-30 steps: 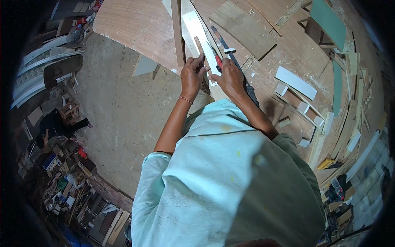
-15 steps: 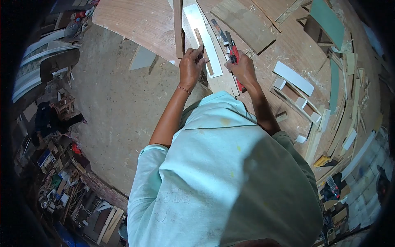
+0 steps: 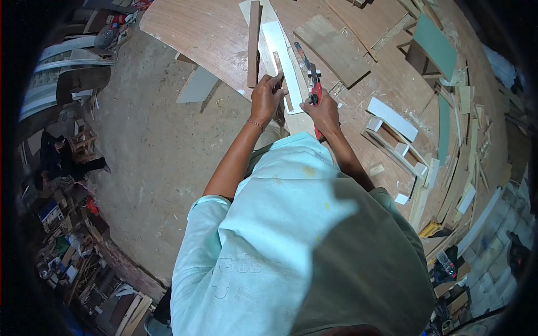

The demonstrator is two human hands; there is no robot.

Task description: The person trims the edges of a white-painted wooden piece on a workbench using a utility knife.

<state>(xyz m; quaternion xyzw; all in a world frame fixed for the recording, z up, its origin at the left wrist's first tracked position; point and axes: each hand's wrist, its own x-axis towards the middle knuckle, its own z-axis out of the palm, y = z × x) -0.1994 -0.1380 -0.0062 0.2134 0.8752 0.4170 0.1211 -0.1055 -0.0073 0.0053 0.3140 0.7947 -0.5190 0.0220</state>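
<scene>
A long white strip with slots lies over a pale board on the wooden table. My left hand is at the strip's left edge, its fingers pinched at the end of a thin wooden piece; what lies between the fingertips is too small to tell. Just right of the strip, my right hand is closed on a red and black tool with a long bar pointing away. A brown wooden bar lies left of the strip.
The table also carries a flat board, a white-topped frame, a green panel and wood strips at the right. A seated person is at far left. Scrap and tools lie lower left.
The camera view has shifted, so the table appears a little lower and the right-side items further left. Both hands stay by the white strip, the right still holding the red tool.
</scene>
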